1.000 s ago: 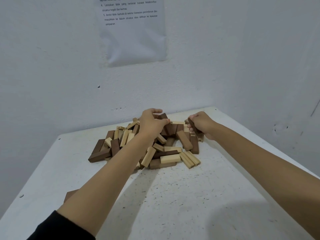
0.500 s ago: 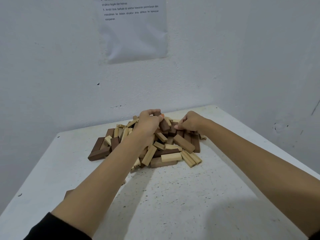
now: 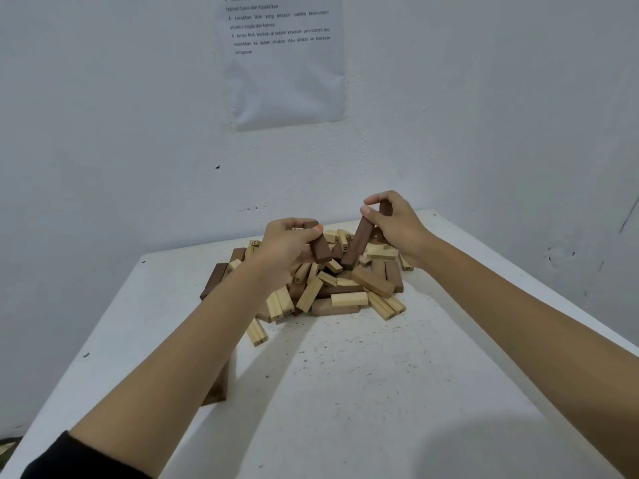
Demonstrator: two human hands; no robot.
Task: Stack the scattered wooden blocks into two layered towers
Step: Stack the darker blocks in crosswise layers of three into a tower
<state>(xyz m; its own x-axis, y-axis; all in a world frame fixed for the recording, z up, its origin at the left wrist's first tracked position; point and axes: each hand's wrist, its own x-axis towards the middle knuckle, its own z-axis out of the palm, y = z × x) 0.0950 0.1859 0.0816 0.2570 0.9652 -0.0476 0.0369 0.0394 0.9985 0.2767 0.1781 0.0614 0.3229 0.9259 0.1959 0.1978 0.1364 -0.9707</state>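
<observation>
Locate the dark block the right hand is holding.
Head view, right of centre: the dark block is pinched near its top by the right hand and slants down-left over the block pile.

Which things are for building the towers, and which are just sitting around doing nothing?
For the towers: pile of blocks; left hand gripping a dark block; right hand pinching a long tilted block; white table to build on.
Just sitting around: printed sheet on the wall.
</observation>
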